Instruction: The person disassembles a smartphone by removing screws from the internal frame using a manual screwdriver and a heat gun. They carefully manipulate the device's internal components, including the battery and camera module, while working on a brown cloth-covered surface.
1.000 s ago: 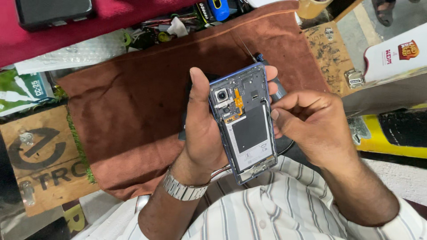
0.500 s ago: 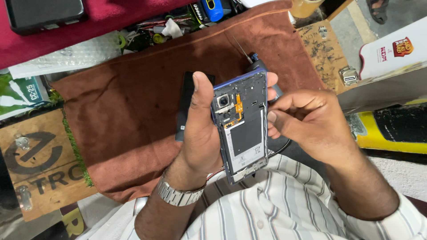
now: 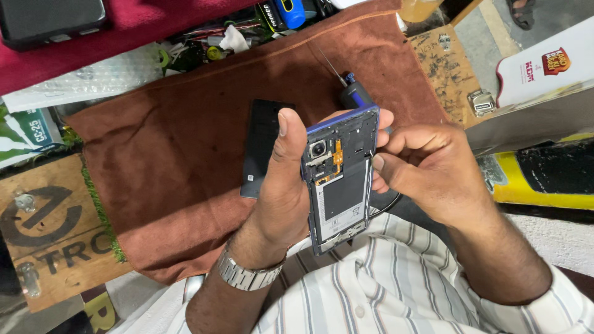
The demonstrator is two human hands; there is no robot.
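Note:
My left hand point(image 3: 281, 185) grips an opened blue smartphone point(image 3: 340, 179) with its back cover off, so the camera module, an orange flex cable and the black battery show. The thumb lies along the phone's left edge. My right hand point(image 3: 427, 170) is curled against the phone's right edge, fingertips touching the frame near its top; whether it holds a small tool is hidden. A flat black back panel point(image 3: 263, 145) lies on the brown cloth point(image 3: 179, 161) just left of my left hand. A metal watch point(image 3: 244, 275) sits on the left wrist.
A dark blue screwdriver point(image 3: 352, 93) with a thin tip lies on the cloth behind the phone. Small tools and parts point(image 3: 210, 49) are heaped at the cloth's far edge. A dark case point(image 3: 49, 21) rests on red fabric. White and yellow boxes point(image 3: 544, 74) stand at right.
Both hands and the phone have shifted slightly right and up in view. The black back panel on the cloth is more exposed beside my left hand.

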